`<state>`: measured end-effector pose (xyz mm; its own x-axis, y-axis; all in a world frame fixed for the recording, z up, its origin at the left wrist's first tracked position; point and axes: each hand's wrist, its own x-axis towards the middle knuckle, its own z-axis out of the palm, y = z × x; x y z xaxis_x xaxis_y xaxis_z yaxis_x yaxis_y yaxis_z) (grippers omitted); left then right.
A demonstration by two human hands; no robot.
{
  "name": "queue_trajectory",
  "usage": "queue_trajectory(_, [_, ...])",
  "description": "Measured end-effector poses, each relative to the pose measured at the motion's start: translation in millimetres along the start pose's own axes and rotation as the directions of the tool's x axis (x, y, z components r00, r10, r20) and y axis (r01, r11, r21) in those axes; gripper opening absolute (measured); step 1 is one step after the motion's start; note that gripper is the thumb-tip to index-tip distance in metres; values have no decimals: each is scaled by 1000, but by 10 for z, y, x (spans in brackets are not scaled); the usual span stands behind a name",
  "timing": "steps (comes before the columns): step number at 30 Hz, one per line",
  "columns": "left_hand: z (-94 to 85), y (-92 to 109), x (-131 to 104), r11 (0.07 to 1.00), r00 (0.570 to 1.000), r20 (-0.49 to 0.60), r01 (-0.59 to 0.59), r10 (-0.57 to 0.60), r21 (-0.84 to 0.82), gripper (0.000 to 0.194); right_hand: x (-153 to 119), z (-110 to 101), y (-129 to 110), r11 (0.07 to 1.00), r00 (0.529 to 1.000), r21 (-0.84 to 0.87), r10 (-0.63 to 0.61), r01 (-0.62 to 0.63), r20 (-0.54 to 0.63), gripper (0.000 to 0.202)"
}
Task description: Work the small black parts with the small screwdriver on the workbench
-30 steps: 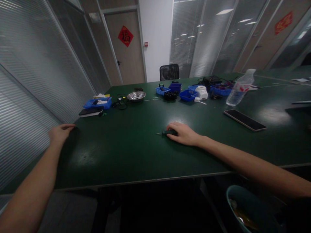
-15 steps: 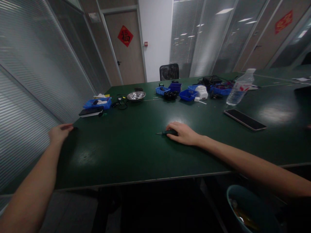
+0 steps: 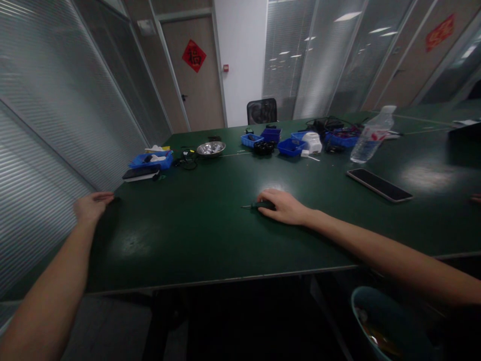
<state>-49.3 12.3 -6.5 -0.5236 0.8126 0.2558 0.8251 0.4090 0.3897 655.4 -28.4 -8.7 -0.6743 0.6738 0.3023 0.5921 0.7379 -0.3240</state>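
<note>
My right hand [image 3: 283, 206] rests on the green tabletop [image 3: 180, 240], its fingers wrapped round a screwdriver [image 3: 263, 205]. The screwdriver has a dark green handle, and its thin metal shaft points left, lying close to the table surface. Over at the table's left edge is my left hand [image 3: 92, 205], fingers pressed together. A small dark spot shows at its fingertips, too small and dim to name. A black phone [image 3: 379, 185] lies to the right of my right hand.
A clear water bottle [image 3: 370, 140] stands behind the phone. Along the back are a metal bowl [image 3: 211, 149], blue trays [image 3: 291, 148], cables and another blue tray [image 3: 150, 160] at left. A teal bin [image 3: 361, 321] sits below the table edge. Another person's fingertips [image 3: 475, 198] show at right.
Both my hands and the screwdriver stay practically still. At the far right, a dark object has shifted, and the other person's fingertips have moved slightly.
</note>
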Motion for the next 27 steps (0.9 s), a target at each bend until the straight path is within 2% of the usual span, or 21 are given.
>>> queue_trajectory(2, [-7,7,4,999,999,-17,43,-43,-9,46,-1,-4,-5,1000,1000,1,-1,1,1,20])
queue_trajectory(4, [-18,23,1,999,999,-25,38,-38,14,41,-1,-8,-10,1000,1000,2,2,-2,1,19])
queue_trajectory(7, [-47,61,-20,986,999,-2,-50,51,161,38,0,-4,-9,1000,1000,2,-1,1,3,20])
queue_trajectory(10, [-70,103,-46,926,987,51,-162,154,342,38,-1,4,1,1000,1000,3,-3,3,1,20])
queue_trajectory(14, [-52,160,-68,860,969,113,-247,220,446,41,1,-8,-10,1000,1000,9,3,-3,8,20])
queue_trajectory(19, [-13,263,-122,840,967,172,-249,188,482,44,2,-36,-42,1000,1000,12,1,-2,8,19])
queue_trajectory(22, [-45,345,-217,856,973,130,-229,190,464,45,3,-25,-27,1000,1000,15,-2,2,5,20])
queue_trajectory(27, [-183,518,-427,870,961,105,-275,255,408,43,11,-6,-3,1000,1000,1,-3,3,11,22])
